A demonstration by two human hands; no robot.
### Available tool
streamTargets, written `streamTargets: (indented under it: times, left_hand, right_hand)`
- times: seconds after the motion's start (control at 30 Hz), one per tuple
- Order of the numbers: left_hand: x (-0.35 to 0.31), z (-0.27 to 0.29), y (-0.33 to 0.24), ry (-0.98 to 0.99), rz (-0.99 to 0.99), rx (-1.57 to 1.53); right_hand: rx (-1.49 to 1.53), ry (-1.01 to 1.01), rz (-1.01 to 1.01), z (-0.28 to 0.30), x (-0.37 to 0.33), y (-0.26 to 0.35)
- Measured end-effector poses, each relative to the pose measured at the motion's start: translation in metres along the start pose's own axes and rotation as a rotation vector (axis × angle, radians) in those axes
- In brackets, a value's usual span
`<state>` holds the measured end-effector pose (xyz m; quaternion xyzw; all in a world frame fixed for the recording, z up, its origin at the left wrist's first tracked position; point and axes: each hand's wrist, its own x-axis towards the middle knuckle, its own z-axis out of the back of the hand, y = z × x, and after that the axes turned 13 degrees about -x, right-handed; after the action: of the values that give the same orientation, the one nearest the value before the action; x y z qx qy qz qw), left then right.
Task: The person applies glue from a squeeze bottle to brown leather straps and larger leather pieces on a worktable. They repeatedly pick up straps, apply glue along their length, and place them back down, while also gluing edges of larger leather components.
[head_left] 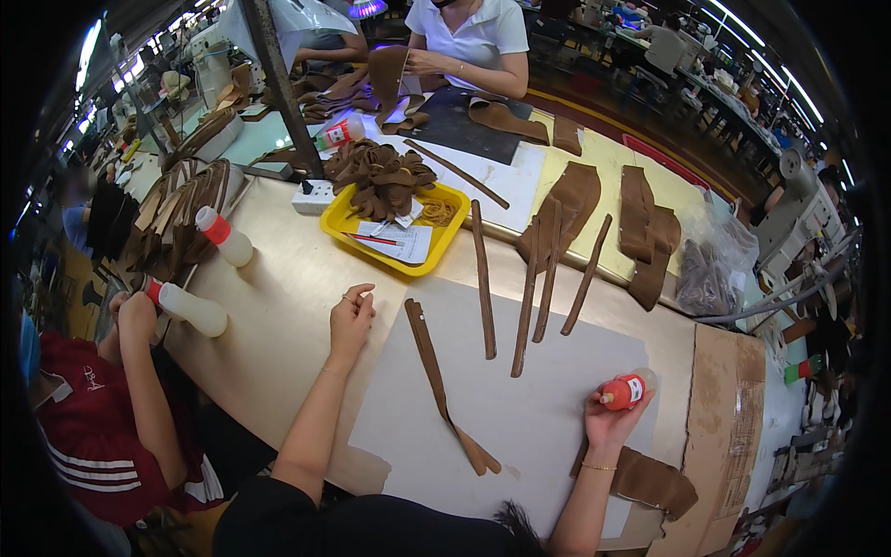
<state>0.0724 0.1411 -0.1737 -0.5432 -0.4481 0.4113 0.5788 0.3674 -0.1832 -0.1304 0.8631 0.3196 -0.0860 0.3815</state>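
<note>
My right hand (pixel 608 420) is wrapped round a squeeze bottle (pixel 624 391) with a red top and a pale body, tipped so that its nozzle faces me. Beneath that wrist lies a wide brown piece of material (pixel 654 483). My left hand (pixel 352 325) hovers by the left edge of the grey sheet (pixel 557 408), fingers curled in, with nothing visible in them. Between my hands a folded brown strip (pixel 430 362) lies on the sheet, its near ends crossed. Several narrow brown strips, one of them a long strip (pixel 484 278), lie at the sheet's far side.
A yellow tray (pixel 408 269) holds bundled brown strips, paper and a red pen. Two more red-capped bottles, a nearer bottle (pixel 193 309) and a farther bottle (pixel 225 237), are at left. Cardboard (pixel 719 418) lies right. Co-workers sit at left and across the table.
</note>
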Motion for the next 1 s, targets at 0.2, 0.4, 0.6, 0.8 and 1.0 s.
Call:
streamTargets:
  times: [0.2,0.4,0.6,0.8,1.0]
  left_hand:
    - [-0.0016,-0.0021,0.0001,-0.027,-0.030,0.004]
    - [-0.0003,-0.0023,0.0002,-0.030,-0.058,0.018]
    - [0.0007,-0.0018,0.0031,-0.038,-0.061,0.036]
    - [0.0014,-0.0010,0.0057,-0.035,-0.055,0.052]
    - [0.0008,-0.0017,0.0018,-0.035,-0.043,0.048]
  right_hand:
    - [0.003,0.030,-0.009,-0.0008,-0.0030,0.0002]
    - [-0.013,0.024,-0.003,-0.0011,-0.0022,-0.0003]
    - [-0.004,0.037,-0.010,0.0004,-0.0012,0.0002]
    - [-0.007,0.031,-0.012,-0.0003,-0.0016,-0.0001]
    - [-0.008,0.029,-0.007,-0.0037,-0.0034,-0.0002]
